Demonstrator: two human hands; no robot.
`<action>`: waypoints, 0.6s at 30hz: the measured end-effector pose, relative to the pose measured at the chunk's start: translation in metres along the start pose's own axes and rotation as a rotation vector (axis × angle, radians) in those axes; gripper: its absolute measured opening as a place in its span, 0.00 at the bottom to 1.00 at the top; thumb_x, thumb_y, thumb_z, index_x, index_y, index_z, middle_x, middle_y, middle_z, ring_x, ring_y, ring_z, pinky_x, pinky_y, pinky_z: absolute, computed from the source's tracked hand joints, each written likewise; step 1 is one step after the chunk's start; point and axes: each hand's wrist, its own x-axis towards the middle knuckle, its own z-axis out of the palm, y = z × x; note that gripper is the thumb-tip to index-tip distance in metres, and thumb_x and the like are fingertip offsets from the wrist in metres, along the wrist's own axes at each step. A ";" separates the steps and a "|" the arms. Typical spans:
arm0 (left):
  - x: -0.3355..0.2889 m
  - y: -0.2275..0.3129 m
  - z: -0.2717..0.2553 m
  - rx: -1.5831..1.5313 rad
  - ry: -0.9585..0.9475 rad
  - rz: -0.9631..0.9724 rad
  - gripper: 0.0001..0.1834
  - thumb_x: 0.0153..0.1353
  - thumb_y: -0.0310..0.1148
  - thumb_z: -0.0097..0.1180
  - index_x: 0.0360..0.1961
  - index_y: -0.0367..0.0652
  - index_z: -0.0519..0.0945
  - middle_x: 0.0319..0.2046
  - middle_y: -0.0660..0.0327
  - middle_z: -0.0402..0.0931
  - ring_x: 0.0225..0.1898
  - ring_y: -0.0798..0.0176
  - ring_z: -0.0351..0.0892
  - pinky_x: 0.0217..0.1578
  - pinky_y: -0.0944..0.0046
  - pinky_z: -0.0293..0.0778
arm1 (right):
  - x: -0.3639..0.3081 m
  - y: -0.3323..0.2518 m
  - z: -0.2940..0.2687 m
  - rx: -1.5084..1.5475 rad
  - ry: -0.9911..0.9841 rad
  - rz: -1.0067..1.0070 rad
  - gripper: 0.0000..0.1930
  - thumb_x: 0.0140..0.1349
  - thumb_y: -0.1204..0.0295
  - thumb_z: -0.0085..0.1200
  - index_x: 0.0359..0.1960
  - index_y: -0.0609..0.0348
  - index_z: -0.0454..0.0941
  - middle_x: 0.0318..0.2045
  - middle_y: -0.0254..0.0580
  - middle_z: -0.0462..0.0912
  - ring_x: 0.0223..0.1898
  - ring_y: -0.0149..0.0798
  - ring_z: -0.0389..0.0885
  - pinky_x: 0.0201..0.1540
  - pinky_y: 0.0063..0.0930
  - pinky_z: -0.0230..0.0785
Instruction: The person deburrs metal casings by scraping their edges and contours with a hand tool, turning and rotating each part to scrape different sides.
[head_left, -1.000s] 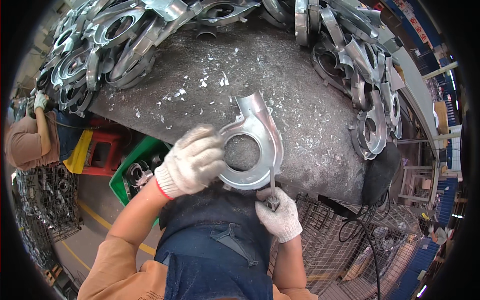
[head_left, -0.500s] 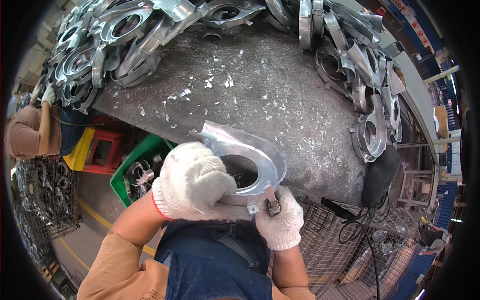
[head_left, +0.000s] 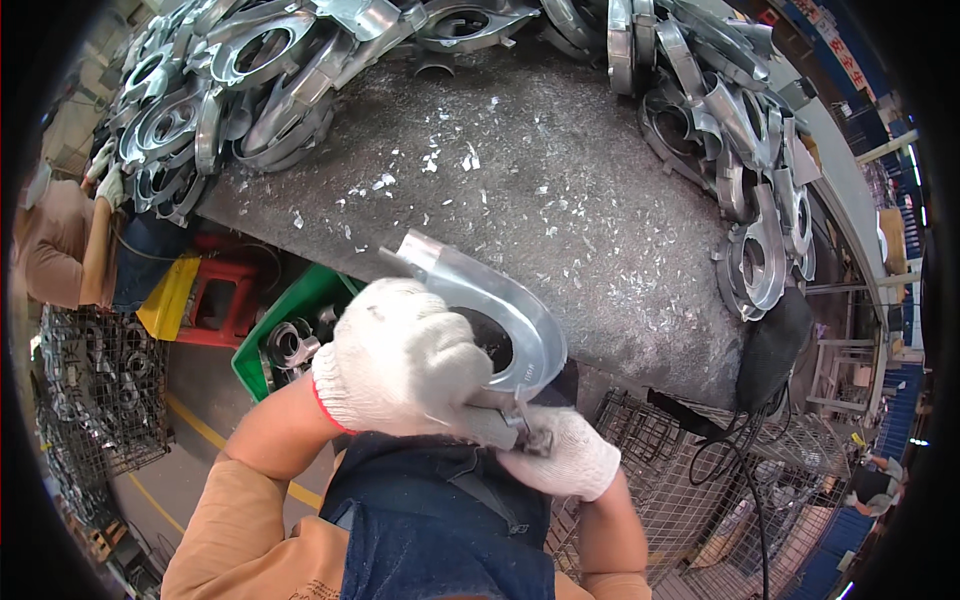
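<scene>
Over the near edge of the table, a shiny ring-shaped metal casting [head_left: 530, 330] with a round hole and a spout at its upper left hangs tilted. My left hand [head_left: 405, 350], in a white knit glove, is closed around the casting's left and lower side. Against its lower rim, my gloved right hand [head_left: 565, 455] is closed on a small metal hand tool [head_left: 538, 440]. The tool's narrow end meets the rim near a small tab; its handle is hidden in the glove, and its exact kind cannot be made out.
Piled castings line the table's [head_left: 500, 170] far left [head_left: 165, 125] and right [head_left: 755, 250] sides. Metal flakes litter its surface. Below left are a green bin [head_left: 255, 350] with parts and a red stool [head_left: 215, 300]. A co-worker [head_left: 75, 245] is at far left; wire cages [head_left: 660, 480] and a black cable [head_left: 745, 490] are right.
The right hand has shifted down with the tool, turning at the wrist. The casting has tilted slightly, and the left hand has moved a little right and down with it.
</scene>
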 end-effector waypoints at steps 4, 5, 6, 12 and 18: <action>0.003 -0.002 -0.003 0.086 -0.061 0.141 0.20 0.43 0.55 0.77 0.23 0.55 0.82 0.23 0.67 0.73 0.26 0.58 0.78 0.29 0.53 0.71 | 0.000 -0.034 -0.016 -0.420 -0.605 0.075 0.15 0.63 0.66 0.69 0.50 0.52 0.87 0.39 0.46 0.93 0.42 0.49 0.94 0.47 0.42 0.85; 0.004 -0.002 -0.003 0.145 -0.088 0.179 0.19 0.44 0.54 0.76 0.23 0.55 0.82 0.24 0.67 0.73 0.27 0.58 0.78 0.29 0.53 0.71 | -0.003 -0.029 -0.017 -0.414 -0.601 0.072 0.15 0.63 0.66 0.69 0.50 0.52 0.87 0.39 0.46 0.93 0.42 0.49 0.94 0.47 0.42 0.85; 0.002 -0.002 -0.006 0.143 -0.141 0.195 0.16 0.45 0.50 0.74 0.25 0.54 0.83 0.26 0.67 0.74 0.29 0.58 0.79 0.29 0.52 0.72 | -0.009 -0.019 -0.021 -0.270 -0.487 0.032 0.14 0.63 0.65 0.68 0.49 0.52 0.87 0.39 0.46 0.93 0.42 0.50 0.94 0.48 0.42 0.86; 0.013 0.000 -0.004 0.159 -0.180 0.307 0.13 0.35 0.48 0.65 0.22 0.56 0.82 0.22 0.70 0.69 0.26 0.59 0.76 0.29 0.55 0.71 | -0.012 -0.013 -0.046 -0.514 -0.169 0.054 0.13 0.61 0.63 0.65 0.46 0.51 0.87 0.34 0.51 0.91 0.40 0.59 0.91 0.44 0.49 0.85; 0.014 0.004 -0.004 0.243 -0.334 0.316 0.14 0.37 0.51 0.67 0.21 0.56 0.81 0.21 0.70 0.67 0.26 0.61 0.75 0.29 0.55 0.71 | 0.000 -0.021 -0.048 -0.541 -0.382 0.216 0.13 0.60 0.63 0.63 0.45 0.48 0.88 0.39 0.50 0.92 0.46 0.58 0.91 0.50 0.48 0.84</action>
